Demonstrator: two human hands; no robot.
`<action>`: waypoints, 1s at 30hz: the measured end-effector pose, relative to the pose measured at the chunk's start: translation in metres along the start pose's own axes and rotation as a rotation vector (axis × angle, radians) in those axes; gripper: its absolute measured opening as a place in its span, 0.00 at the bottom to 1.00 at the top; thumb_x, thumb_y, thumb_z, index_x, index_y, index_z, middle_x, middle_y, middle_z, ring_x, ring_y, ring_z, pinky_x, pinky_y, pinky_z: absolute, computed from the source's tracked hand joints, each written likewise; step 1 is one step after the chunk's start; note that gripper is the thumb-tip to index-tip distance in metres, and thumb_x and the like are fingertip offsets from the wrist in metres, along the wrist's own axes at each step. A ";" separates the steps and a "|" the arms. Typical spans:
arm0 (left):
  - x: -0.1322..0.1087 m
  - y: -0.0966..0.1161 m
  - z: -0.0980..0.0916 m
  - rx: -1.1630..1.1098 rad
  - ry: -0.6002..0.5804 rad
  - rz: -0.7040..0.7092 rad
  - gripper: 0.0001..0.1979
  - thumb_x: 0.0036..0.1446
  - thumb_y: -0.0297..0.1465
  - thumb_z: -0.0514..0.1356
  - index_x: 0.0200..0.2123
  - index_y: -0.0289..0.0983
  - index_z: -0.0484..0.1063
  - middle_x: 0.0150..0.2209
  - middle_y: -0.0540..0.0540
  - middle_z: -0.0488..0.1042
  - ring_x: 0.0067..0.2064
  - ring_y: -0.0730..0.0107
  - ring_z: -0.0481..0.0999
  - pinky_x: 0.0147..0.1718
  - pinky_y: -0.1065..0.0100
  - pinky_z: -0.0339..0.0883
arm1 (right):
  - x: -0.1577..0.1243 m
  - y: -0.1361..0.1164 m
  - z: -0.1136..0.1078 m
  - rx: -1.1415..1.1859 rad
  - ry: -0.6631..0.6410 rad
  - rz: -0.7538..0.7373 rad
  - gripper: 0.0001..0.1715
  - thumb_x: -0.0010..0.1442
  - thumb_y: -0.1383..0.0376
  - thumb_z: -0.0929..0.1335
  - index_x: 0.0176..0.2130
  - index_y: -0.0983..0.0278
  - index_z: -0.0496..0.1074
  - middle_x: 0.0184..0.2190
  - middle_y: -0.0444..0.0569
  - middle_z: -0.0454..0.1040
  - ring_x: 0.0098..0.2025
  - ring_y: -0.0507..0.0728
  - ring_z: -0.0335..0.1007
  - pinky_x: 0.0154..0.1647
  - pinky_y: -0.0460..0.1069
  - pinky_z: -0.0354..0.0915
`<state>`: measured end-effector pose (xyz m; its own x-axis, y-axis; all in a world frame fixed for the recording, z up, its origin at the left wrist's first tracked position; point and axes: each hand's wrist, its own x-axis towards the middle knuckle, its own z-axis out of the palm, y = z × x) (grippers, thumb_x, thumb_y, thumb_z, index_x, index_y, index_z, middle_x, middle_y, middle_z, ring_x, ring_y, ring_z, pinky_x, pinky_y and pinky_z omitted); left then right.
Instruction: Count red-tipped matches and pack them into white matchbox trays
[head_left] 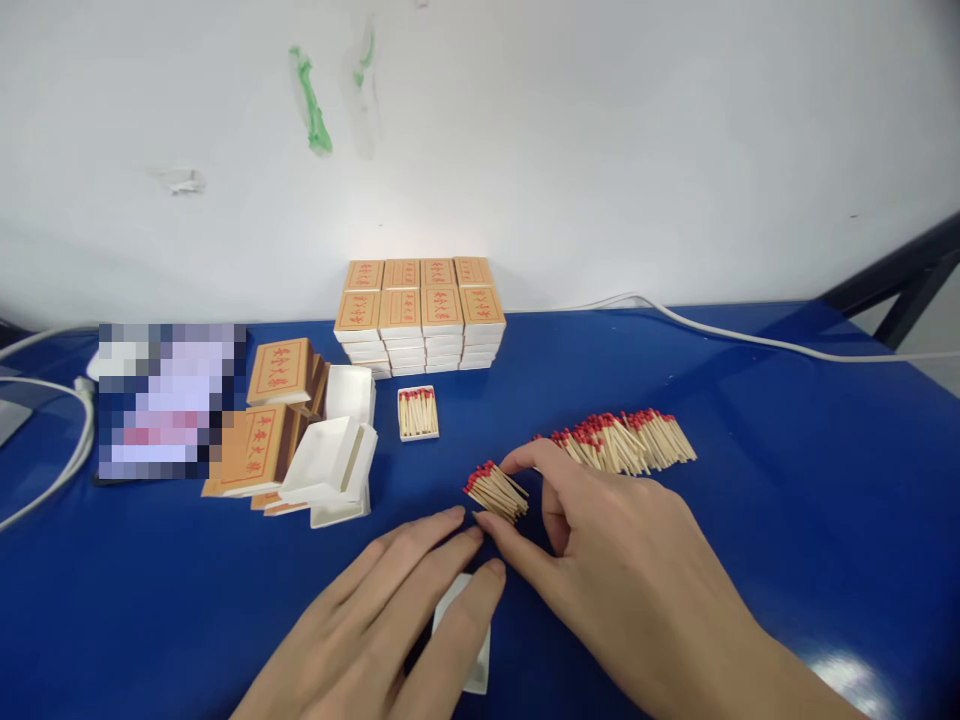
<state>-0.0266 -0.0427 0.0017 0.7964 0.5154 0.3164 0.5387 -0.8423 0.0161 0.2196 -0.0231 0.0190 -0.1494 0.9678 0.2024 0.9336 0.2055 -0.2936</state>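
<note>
My right hand (622, 570) pinches a small bundle of red-tipped matches (496, 491) between thumb and fingers, just above the blue table. My left hand (390, 630) lies low beside it, fingers stretched toward the bundle, covering most of a white empty matchbox tray (472, 650). A larger heap of loose matches (626, 440) lies just beyond my right hand. A filled open tray of matches (418, 412) sits farther back, in the middle.
Closed matchboxes stand stacked in a block (420, 315) against the white wall. Orange sleeves (274, 410) and empty white trays (334, 455) are piled at the left. White cables (52, 450) run along the left and back of the blue table (787, 520).
</note>
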 end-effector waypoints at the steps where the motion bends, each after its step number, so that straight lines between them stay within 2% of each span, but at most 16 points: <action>1: 0.001 0.001 0.000 -0.003 0.013 -0.014 0.26 0.77 0.40 0.60 0.73 0.39 0.72 0.71 0.45 0.78 0.73 0.57 0.76 0.76 0.58 0.64 | 0.000 0.000 0.000 -0.002 0.003 -0.001 0.14 0.63 0.61 0.80 0.40 0.57 0.73 0.20 0.34 0.69 0.16 0.53 0.66 0.19 0.48 0.52; 4: 0.013 0.003 0.002 -0.068 0.093 -0.090 0.26 0.74 0.46 0.64 0.69 0.41 0.76 0.65 0.42 0.82 0.68 0.54 0.81 0.72 0.58 0.72 | 0.001 0.000 0.002 0.020 0.010 0.000 0.12 0.66 0.61 0.79 0.39 0.58 0.73 0.20 0.34 0.69 0.16 0.53 0.65 0.19 0.49 0.53; 7: 0.029 0.006 0.004 -0.145 0.132 -0.194 0.25 0.73 0.47 0.64 0.66 0.43 0.78 0.60 0.40 0.83 0.65 0.50 0.83 0.65 0.56 0.79 | 0.002 0.004 0.003 0.093 -0.009 -0.021 0.08 0.70 0.62 0.77 0.40 0.58 0.75 0.21 0.34 0.70 0.18 0.52 0.67 0.20 0.49 0.54; 11: 0.037 0.004 0.003 -0.209 0.113 -0.235 0.24 0.71 0.46 0.65 0.64 0.43 0.78 0.57 0.40 0.83 0.61 0.51 0.84 0.59 0.57 0.82 | 0.004 0.012 0.000 0.183 -0.080 -0.093 0.04 0.71 0.66 0.75 0.43 0.58 0.77 0.23 0.34 0.72 0.20 0.51 0.69 0.22 0.49 0.56; 15: 0.027 -0.006 -0.006 -0.271 0.056 -0.238 0.22 0.69 0.43 0.67 0.63 0.44 0.78 0.53 0.42 0.84 0.55 0.54 0.85 0.53 0.61 0.84 | 0.007 0.020 -0.005 0.218 -0.137 -0.146 0.05 0.72 0.66 0.76 0.46 0.57 0.78 0.26 0.34 0.74 0.24 0.51 0.71 0.25 0.48 0.58; 18: 0.017 -0.011 -0.012 -0.323 -0.053 -0.188 0.22 0.68 0.41 0.68 0.62 0.44 0.76 0.52 0.45 0.84 0.50 0.61 0.86 0.47 0.66 0.84 | 0.008 0.023 -0.009 0.236 -0.150 -0.178 0.07 0.73 0.66 0.75 0.49 0.55 0.78 0.24 0.33 0.70 0.23 0.50 0.69 0.26 0.47 0.58; 20: 0.013 -0.010 -0.013 -0.301 -0.093 -0.173 0.24 0.69 0.45 0.69 0.63 0.43 0.74 0.51 0.46 0.83 0.46 0.63 0.87 0.41 0.67 0.84 | 0.009 0.025 -0.011 0.254 -0.176 -0.194 0.05 0.75 0.65 0.74 0.50 0.54 0.77 0.23 0.32 0.67 0.22 0.50 0.67 0.26 0.47 0.57; 23: 0.010 -0.004 -0.008 -0.107 0.003 -0.168 0.30 0.74 0.53 0.61 0.64 0.36 0.71 0.47 0.43 0.84 0.45 0.57 0.88 0.39 0.62 0.84 | 0.009 0.028 -0.013 0.272 -0.226 -0.213 0.04 0.77 0.63 0.72 0.50 0.53 0.77 0.23 0.32 0.68 0.22 0.50 0.67 0.26 0.47 0.57; 25: 0.010 -0.001 -0.005 -0.010 0.035 -0.159 0.30 0.77 0.54 0.56 0.64 0.35 0.70 0.46 0.41 0.85 0.46 0.53 0.89 0.43 0.59 0.84 | 0.010 0.029 -0.013 0.271 -0.238 -0.223 0.05 0.77 0.64 0.72 0.51 0.52 0.77 0.23 0.32 0.68 0.22 0.50 0.66 0.26 0.46 0.57; 27: 0.010 -0.001 -0.004 -0.067 0.022 -0.154 0.30 0.78 0.57 0.53 0.62 0.36 0.70 0.42 0.44 0.84 0.43 0.56 0.88 0.38 0.61 0.83 | 0.011 0.030 -0.014 0.266 -0.238 -0.235 0.06 0.77 0.64 0.72 0.52 0.52 0.77 0.23 0.32 0.68 0.22 0.49 0.66 0.26 0.46 0.57; 29: 0.011 -0.004 -0.005 -0.252 -0.016 -0.197 0.29 0.76 0.58 0.55 0.59 0.40 0.71 0.36 0.51 0.79 0.32 0.65 0.83 0.26 0.65 0.75 | 0.011 0.031 -0.014 0.256 -0.233 -0.256 0.07 0.77 0.64 0.72 0.53 0.52 0.77 0.23 0.32 0.67 0.21 0.50 0.66 0.25 0.46 0.56; 30: 0.011 -0.006 -0.007 -0.356 -0.072 -0.232 0.27 0.73 0.58 0.59 0.58 0.42 0.72 0.34 0.54 0.77 0.30 0.68 0.80 0.24 0.67 0.72 | 0.010 0.031 -0.014 0.244 -0.226 -0.261 0.08 0.77 0.63 0.73 0.54 0.52 0.77 0.23 0.32 0.67 0.21 0.50 0.65 0.25 0.47 0.56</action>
<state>-0.0228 -0.0333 0.0113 0.6891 0.6967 0.1993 0.5875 -0.6982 0.4090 0.2519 -0.0089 0.0250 -0.4635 0.8808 0.0971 0.7546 0.4498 -0.4778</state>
